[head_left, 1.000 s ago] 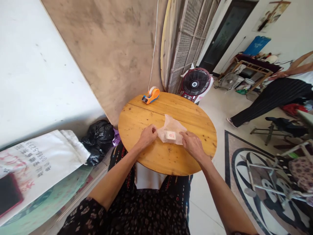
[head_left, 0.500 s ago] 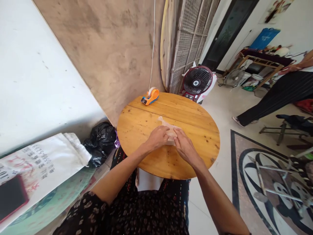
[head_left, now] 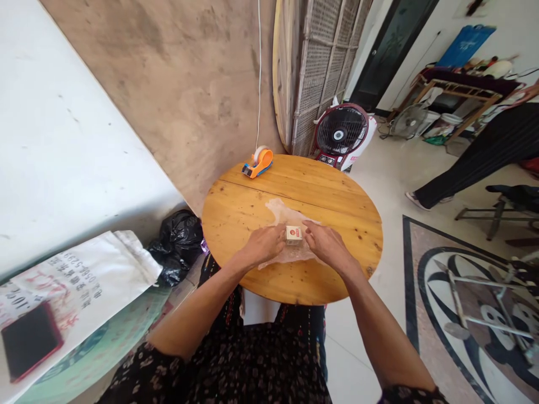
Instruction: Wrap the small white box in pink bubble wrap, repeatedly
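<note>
A small cream-coloured box (head_left: 293, 234) with red print on its top stands on a spread, crinkled sheet of clear plastic wrap (head_left: 278, 210) on the round wooden table. My left hand (head_left: 266, 242) is at the box's left side, palm down over the wrap, fingers bent and fingertips close against the box. On the right side is my right hand (head_left: 323, 241), its index finger and thumb apart near the box. The undersides of both hands are hidden, so contact with the wrap is unclear.
An orange and blue tape dispenser (head_left: 257, 163) stands at the far edge of the round table (head_left: 236, 193). Behind it is a fan (head_left: 340, 134). Left are a black plastic bag (head_left: 179, 241) and a phone (head_left: 31, 342) on a white sack (head_left: 96, 280). A person's legs (head_left: 471, 160) show at right.
The plastic wrap, earlier bunched over the box, is now spread out flat around it. My hands have moved apart to either side, and the printed box top is uncovered.
</note>
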A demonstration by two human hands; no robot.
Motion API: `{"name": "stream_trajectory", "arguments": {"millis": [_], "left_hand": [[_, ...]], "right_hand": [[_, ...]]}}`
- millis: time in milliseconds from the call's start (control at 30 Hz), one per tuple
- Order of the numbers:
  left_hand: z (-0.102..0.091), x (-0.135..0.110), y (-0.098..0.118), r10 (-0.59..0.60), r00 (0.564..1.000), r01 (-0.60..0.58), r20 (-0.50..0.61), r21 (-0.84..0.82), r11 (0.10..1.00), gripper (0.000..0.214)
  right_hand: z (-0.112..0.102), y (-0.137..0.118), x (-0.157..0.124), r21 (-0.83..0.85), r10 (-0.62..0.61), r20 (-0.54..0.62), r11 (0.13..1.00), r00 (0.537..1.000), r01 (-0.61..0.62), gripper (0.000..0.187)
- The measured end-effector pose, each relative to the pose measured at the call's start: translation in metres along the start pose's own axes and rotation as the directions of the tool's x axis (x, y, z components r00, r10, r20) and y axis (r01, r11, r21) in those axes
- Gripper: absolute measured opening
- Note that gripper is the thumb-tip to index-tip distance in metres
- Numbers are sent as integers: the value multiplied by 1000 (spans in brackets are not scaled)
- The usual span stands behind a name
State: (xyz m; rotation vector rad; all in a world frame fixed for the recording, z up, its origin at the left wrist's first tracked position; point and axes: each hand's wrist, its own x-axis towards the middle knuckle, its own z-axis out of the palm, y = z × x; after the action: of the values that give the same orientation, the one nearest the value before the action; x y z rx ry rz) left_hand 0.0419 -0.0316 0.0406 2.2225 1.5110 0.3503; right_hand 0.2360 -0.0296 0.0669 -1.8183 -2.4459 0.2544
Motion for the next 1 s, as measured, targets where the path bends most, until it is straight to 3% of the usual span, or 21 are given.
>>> {"name": "stream_trajectory", "arguments": {"millis": [100,267,433,533,633,833,1000], "left_hand": [[9,-2,-4,33,999,-34,-35,-25,999,62],[23,9,-19,241,968,-248,-71,-123,961,90],[30,30,-36,312,950,-313,-26,-114,943,105],[26,42,-41,348,936,-343,46,-92,935,109],[22,51,-43,362,923,-356,135,-66,932,114],[19,63,-44,382,897,-389,223,-12,921,118],[10,74,-31,268,890,-338,369,138,931,116]], "right_hand": [[4,-2,0,-47,-58,43,997,997,60,49],[15,-7,9,-39,-108,46,993,993,110,54],[28,0,15,8,-106,35,994,994,105,43],[32,7,15,87,-87,12,992,996,86,48],[34,14,16,155,-61,-22,986,998,63,51],[35,46,27,365,36,-132,931,991,15,39],[26,88,22,444,201,-176,890,964,-104,37]]}}
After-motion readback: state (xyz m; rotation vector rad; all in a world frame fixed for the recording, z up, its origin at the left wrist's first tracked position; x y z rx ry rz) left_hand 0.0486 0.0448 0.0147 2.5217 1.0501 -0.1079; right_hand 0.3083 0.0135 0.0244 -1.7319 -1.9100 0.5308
